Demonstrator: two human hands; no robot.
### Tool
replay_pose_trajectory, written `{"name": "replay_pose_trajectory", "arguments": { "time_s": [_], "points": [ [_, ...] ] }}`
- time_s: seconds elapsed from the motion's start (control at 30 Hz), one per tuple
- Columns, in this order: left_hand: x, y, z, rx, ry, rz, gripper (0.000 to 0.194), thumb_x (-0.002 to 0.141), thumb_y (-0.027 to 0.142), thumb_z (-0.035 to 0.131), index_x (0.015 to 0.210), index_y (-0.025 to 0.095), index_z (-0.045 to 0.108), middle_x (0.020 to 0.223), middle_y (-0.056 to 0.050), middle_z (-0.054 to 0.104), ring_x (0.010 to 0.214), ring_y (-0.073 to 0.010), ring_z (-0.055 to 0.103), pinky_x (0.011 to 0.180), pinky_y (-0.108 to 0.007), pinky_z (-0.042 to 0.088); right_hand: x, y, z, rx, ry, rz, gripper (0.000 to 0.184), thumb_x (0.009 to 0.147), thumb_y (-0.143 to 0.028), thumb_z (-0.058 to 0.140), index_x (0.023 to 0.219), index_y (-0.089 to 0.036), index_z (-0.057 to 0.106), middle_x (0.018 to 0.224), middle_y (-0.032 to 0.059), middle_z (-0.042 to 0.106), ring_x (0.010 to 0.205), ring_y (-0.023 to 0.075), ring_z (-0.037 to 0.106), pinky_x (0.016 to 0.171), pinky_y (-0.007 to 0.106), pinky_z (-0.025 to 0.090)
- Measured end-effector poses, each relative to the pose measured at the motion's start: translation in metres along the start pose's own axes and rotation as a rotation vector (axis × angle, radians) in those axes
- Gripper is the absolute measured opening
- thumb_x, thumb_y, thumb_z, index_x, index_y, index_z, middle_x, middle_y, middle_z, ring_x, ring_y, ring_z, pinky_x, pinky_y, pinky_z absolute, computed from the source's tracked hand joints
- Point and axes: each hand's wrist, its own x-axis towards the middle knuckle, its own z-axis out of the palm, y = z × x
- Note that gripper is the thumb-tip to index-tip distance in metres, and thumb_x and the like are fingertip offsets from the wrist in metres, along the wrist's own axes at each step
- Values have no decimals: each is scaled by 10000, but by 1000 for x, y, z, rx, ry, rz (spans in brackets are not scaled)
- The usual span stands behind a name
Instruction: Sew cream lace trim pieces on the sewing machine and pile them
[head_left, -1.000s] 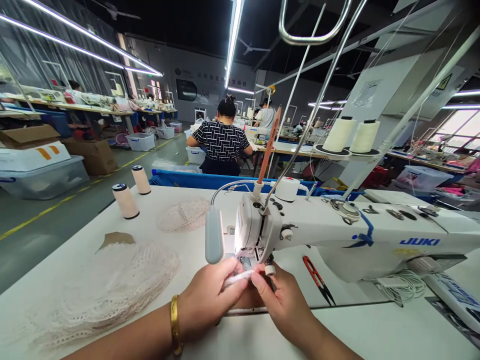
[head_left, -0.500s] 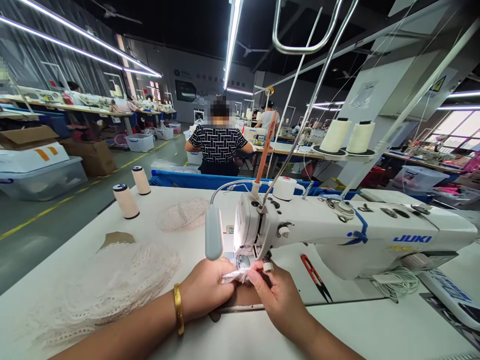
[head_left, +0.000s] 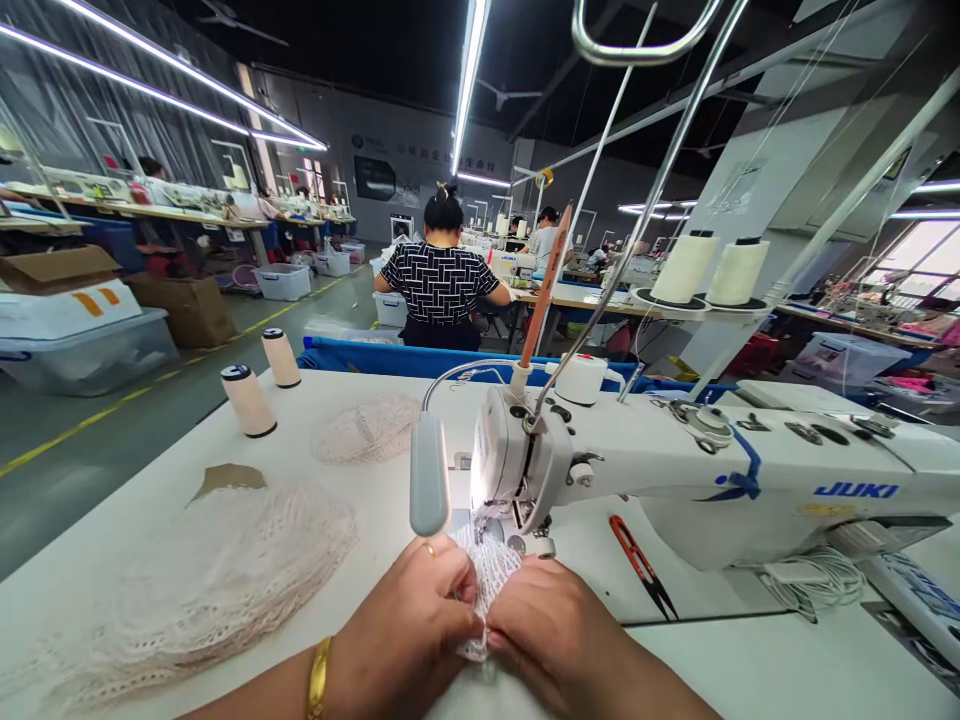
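A piece of white eyelet lace fabric (head_left: 489, 570) lies under the needle area of the white sewing machine (head_left: 517, 460). My left hand (head_left: 416, 610), with a gold bracelet (head_left: 318, 680) at the wrist, pinches the lace's left side. On the right side of the same lace, my right hand (head_left: 559, 620) is closed with its fingers curled in. The lace spreads up between both hands toward the presser foot and hangs down in front of them. A lit lamp (head_left: 429, 475) stands just above my left hand.
A pile of lace pieces (head_left: 217, 570) covers the table's left, with a smaller lace pile (head_left: 367, 428) behind. Two thread cones (head_left: 249, 402) stand at the far left edge. Red thread snips (head_left: 643, 565) lie right of my hands. A person (head_left: 441, 270) sits ahead.
Both hands have moved down and closer together, turning knuckles up. The lace, bunched up before, is now spread out between them beneath the machine head. The view has shifted slightly.
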Motion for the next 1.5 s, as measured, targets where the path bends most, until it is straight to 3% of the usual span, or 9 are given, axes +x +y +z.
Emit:
{"name": "replay_pose_trajectory", "arguments": {
  "time_s": [0.17, 0.53, 0.73, 0.87, 0.97, 1.07, 1.17, 1.33, 1.5],
  "points": [
    [-7, 4, 6, 66, 11, 111, 269, 1078, 133, 518, 892, 225, 689, 862, 11, 733, 770, -190, 583, 782, -359, 401, -3, 2, -4, -66, -50, -23, 405, 1158, -323, 340, 814, -231, 533, 732, -23, 640, 676, 161, 553, 745, 321, 378],
    [4, -2, 6, 122, 26, 102, 370, 1145, 217, 411, 873, 214, 661, 848, 12, 737, 758, -192, 609, 752, -365, 409, -2, 5, -8, -126, -92, 63, 301, 1111, -217, 445, 818, -233, 511, 728, -33, 617, 669, 162, 536, 722, 320, 335],
    [7, -15, 15, 165, 63, 93, 337, 1082, 154, 467, 822, 199, 677, 852, -7, 746, 740, -187, 616, 713, -343, 424, -3, 11, -4, -146, -48, 123, 284, 1081, -184, 472, 804, -242, 496, 716, -11, 611, 688, 200, 509, 730, 324, 368],
    [8, -23, 14, 79, -16, -24, 286, 1033, 160, 485, 873, 205, 718, 890, -22, 749, 792, -200, 644, 748, -344, 443, -2, 11, -4, -91, -46, 191, 96, 1047, -276, 626, 968, -239, 587, 875, 9, 720, 766, 225, 582, 772, 341, 435],
    [16, -24, 6, -107, -128, -230, 273, 1015, 231, 488, 876, 208, 723, 883, -22, 716, 825, -200, 641, 792, -335, 471, 0, 9, 0, -46, -41, 259, 275, 983, -345, 741, 1210, -248, 620, 1139, 45, 767, 925, 270, 647, 835, 367, 487],
    [26, -25, -3, -310, -204, -504, 324, 1012, 368, 527, 784, 200, 686, 885, -20, 697, 845, -195, 642, 788, -308, 493, 5, 7, 6, -31, 42, 346, 125, 1042, -215, 558, 1119, -246, 652, 1011, 42, 763, 873, 256, 651, 785, 348, 498],
    [32, -29, -7, -392, -235, -616, 415, 1014, 494, 522, 752, 195, 643, 896, -30, 687, 860, -208, 641, 783, -310, 507, 10, 6, 10, 39, 122, 391, 248, 1064, -148, 437, 1004, -254, 654, 898, 18, 747, 811, 221, 659, 743, 313, 491],
    [27, -30, -7, -342, -237, -507, 422, 1063, 454, 494, 783, 195, 674, 900, -24, 696, 868, -193, 650, 807, -297, 514, 12, 6, 7, 86, 126, 395, 230, 1052, -145, 456, 1014, -260, 651, 923, 14, 755, 833, 212, 672, 761, 304, 483],
    [7, -18, -8, -125, -137, -49, 256, 1056, 209, 530, 924, 227, 748, 969, -20, 751, 879, -185, 665, 782, -301, 477, -2, 4, 3, 55, -70, 182, 264, 900, -44, 490, 963, -240, 654, 888, 15, 709, 803, 209, 625, 716, 317, 427]
  ]
}}
